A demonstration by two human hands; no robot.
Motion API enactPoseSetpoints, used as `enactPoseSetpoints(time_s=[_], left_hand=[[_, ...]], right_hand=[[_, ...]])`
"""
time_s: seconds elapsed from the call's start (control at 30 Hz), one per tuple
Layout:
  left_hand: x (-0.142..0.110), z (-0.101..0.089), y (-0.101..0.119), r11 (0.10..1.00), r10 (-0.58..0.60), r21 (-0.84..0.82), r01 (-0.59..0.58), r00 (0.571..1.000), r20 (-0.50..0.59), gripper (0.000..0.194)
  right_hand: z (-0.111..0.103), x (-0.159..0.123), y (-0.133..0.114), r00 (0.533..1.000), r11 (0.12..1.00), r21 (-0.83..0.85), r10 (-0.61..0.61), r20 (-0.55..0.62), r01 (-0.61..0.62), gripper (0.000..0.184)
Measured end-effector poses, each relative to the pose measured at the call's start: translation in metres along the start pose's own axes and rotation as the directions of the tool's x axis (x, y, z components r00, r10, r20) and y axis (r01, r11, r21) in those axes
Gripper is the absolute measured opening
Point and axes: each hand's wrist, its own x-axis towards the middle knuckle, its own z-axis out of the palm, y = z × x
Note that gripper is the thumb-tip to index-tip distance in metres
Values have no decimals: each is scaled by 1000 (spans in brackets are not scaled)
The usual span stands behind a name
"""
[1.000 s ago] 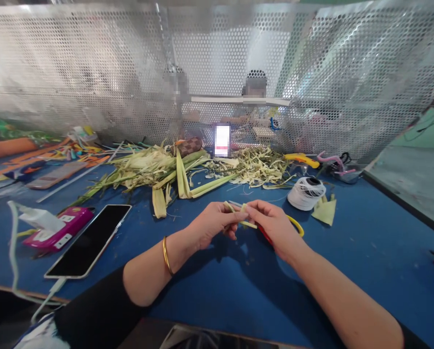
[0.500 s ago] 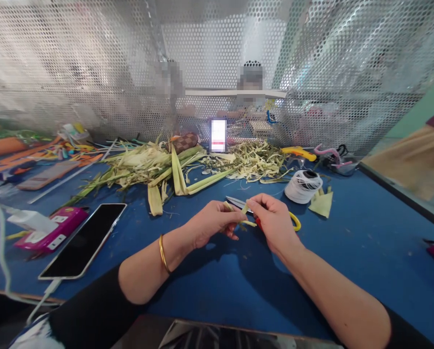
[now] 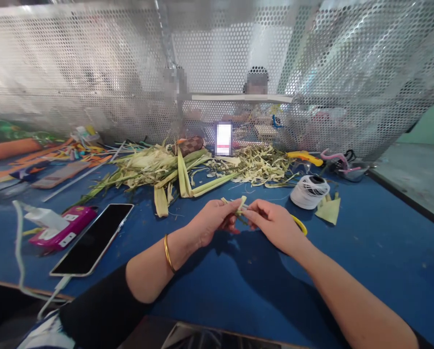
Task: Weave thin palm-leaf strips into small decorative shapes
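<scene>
My left hand (image 3: 216, 219), with a gold bangle at the wrist, is closed in a pinch on small pale green leaf strips (image 3: 242, 201). Against these same strips, the thumb and fingertips of my right hand (image 3: 273, 224) are pressed together from the other side. Both hands are held just above the blue table, their fingertips almost meeting. Behind my right hand lies a pair of scissors (image 3: 300, 225); its yellow handle shows, while most of the rest is hidden. A spool of white thread (image 3: 309, 193) stands beyond, beside a cut piece of leaf (image 3: 329, 210).
Heaps of leaves (image 3: 144, 167) and shredded trimmings (image 3: 262, 167) line the back of the table (image 3: 209, 291). On the left are a cabled phone (image 3: 93, 240) and a magenta power strip (image 3: 66, 228). A perforated metal screen (image 3: 217, 53) rises behind, with a person visible through it.
My right hand has come closer to my left, its fingertips now lower on the strips. The strip end stands up above the fingers. The whole view has shifted slightly.
</scene>
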Motion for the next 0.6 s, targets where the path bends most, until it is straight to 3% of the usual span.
enactPoseSetpoints(time_s=[0.07,0.13,0.33,0.6], left_hand=[[-1,0,2,999,14,49,-16,1000,26,41],[-2,0,3,995,39,86,-44,998,53,39],[0,0,3,999,22,32,-23,999,49,32],[3,-7,5,1000,-18,-8,18,1000,10,22]], right_hand=[[-1,-2,-2,996,986,-149,-82,-21,78,21],[-1,-3,-3,994,981,-167,-102,-40,94,21],[-2,-3,-5,995,994,109,15,-96,-5,29],[2,-5,-6,996,987,163,26,-86,-12,28]])
